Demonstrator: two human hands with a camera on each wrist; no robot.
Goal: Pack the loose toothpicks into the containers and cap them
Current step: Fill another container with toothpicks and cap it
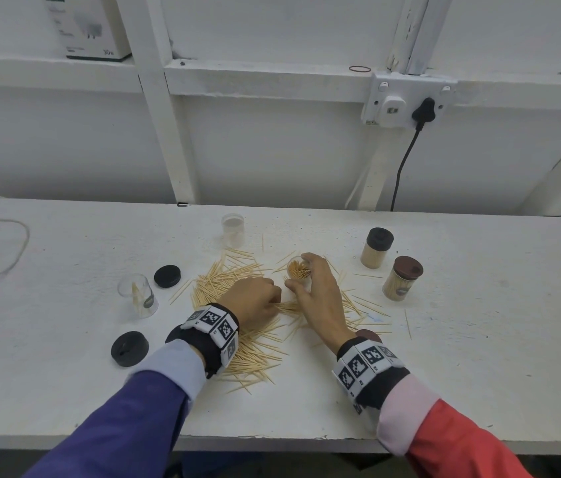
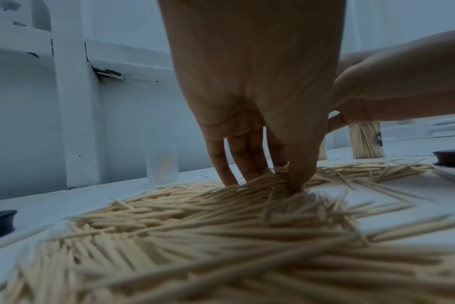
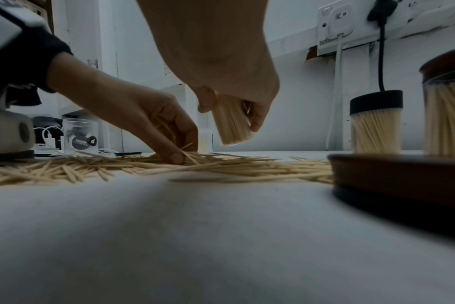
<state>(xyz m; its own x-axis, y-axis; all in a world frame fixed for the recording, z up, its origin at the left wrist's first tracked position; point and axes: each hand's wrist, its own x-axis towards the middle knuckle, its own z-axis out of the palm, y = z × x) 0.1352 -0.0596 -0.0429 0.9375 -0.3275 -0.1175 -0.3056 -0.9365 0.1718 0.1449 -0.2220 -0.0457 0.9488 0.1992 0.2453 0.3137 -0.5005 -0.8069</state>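
So we've got a big heap of loose toothpicks (image 1: 237, 298) spread over the white table (image 1: 65, 391), and our left hand (image 1: 253, 298) is down in the middle of it, fingertips (image 2: 296, 181) bunched together and pinching a few sticks against the surface. Our right hand (image 1: 317, 291) has its thumb and fingers wrapped round an open container (image 3: 233, 121) that's nearly full, tilted and lifted just off the table right beside the left hand. Two capped containers, one with a black cap (image 1: 377, 248) and one with a brown cap (image 1: 403, 277), stand off to the right. On the left there's a nearly empty container (image 1: 137, 296), two loose black lids (image 1: 167, 276) (image 1: 129, 349), and another empty container (image 1: 233, 229) further back.
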